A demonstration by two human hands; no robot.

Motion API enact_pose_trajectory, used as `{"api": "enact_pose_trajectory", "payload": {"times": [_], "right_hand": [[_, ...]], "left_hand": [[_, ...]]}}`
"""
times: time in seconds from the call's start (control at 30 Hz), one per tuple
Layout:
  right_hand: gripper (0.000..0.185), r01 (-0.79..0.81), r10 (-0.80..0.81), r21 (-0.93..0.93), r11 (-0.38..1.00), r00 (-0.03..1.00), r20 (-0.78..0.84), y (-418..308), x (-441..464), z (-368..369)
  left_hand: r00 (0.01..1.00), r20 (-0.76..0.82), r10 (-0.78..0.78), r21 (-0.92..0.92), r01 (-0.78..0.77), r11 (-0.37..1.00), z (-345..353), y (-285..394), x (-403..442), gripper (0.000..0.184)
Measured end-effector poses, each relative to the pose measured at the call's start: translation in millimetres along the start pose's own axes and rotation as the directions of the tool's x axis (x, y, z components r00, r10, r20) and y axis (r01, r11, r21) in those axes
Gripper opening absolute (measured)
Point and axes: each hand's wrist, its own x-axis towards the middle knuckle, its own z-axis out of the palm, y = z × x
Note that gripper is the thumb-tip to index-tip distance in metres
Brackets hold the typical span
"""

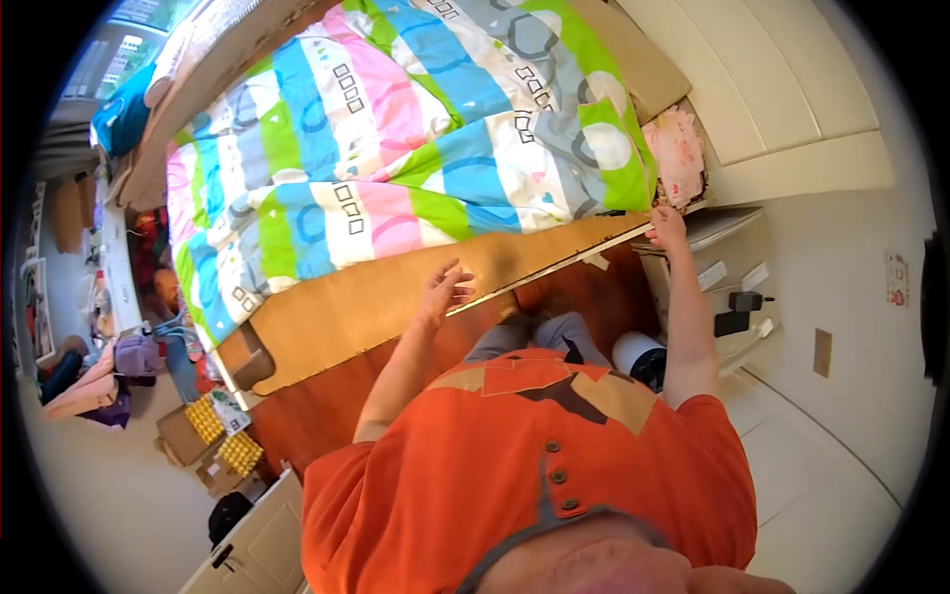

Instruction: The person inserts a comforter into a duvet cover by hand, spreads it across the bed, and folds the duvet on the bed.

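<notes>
The quilt (396, 139) lies rumpled over the bed at 11 to 12 o'clock from the person's chest, its near edge uneven, leaving a tan strip (356, 322) bare along the side. At 1 o'clock the right hand (669, 230) is at the quilt's near corner, fingers drawn narrow; I cannot tell whether they pinch cloth or only touch the bed's rim. At 11 o'clock the left hand (445, 292) hangs over the strip, fingers loosely wide and holding nothing. With at most 1 hand on the quilt, a tug at that corner could skew it and deepen the folds, since nothing steadies the middle. A thin grip might also slip off, and knuckles could scrape the rim. The pink cloth (677, 163), just past the right hand, could get dragged along if it is caught under the corner. At 2 o'clock, a white cylinder (638, 354) stands near the legs (579, 339), so a careless sidestep could knock it; the black adapter (747, 301) farther out seems safer from the elbow.
</notes>
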Motion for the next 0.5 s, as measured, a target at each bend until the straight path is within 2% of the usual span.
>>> {"api": "enact_pose_trajectory", "payload": {"times": [0.07,0.13,0.17,0.27,0.33,0.37,0.4,0.43,0.47,0.5], "right_hand": [[0.033,-0.023,0.025,-0.056,0.998,0.998,0.051,15,20,0],[0.035,0.151,-0.159,-0.276,0.949,0.987,-0.008,38,74,7],[0.037,0.234,-0.250,-0.394,0.889,0.968,0.012,28,79,3],[0.039,0.254,-0.292,-0.479,0.840,0.956,-0.004,18,122,13],[0.045,0.314,-0.317,-0.468,0.826,0.945,0.075,16,151,20],[0.048,0.323,-0.365,-0.495,0.807,0.931,0.011,19,167,30],[0.052,0.327,-0.406,-0.514,0.793,0.913,-0.045,26,180,42],[0.057,0.243,-0.319,-0.544,0.803,0.947,-0.048,29,189,53],[0.057,0.260,-0.315,-0.539,0.802,0.949,-0.010,33,194,60],[0.057,0.313,-0.296,-0.435,0.844,0.949,0.108,34,201,64]], "left_hand": [[0.999,0.013,0.032,0.006,-0.032,0.999,0,-3,13,0.047],[0.999,-0.008,0.032,-0.007,-0.032,0.999,5,5,10,0.048],[1.000,-0.011,0.027,-0.011,-0.027,1.000,5,6,8,0.048],[0.997,-0.074,0.030,0.006,-0.030,1.000,7,0,4,0.046],[0.987,-0.158,0.026,-0.013,-0.029,0.999,9,-13,0,0.043],[0.983,-0.181,0.026,-0.029,-0.032,0.999,9,-27,4,0.043],[0.975,-0.220,0.009,-0.112,-0.034,0.993,8,-44,5,0.042],[0.965,-0.262,-0.017,-0.191,-0.035,0.981,8,-59,1,0.041],[0.955,-0.297,-0.030,-0.198,-0.031,0.980,16,-66,-4,0.041],[0.942,-0.329,-0.068,-0.219,-0.005,0.976,29,-73,-5,0.041]]}}
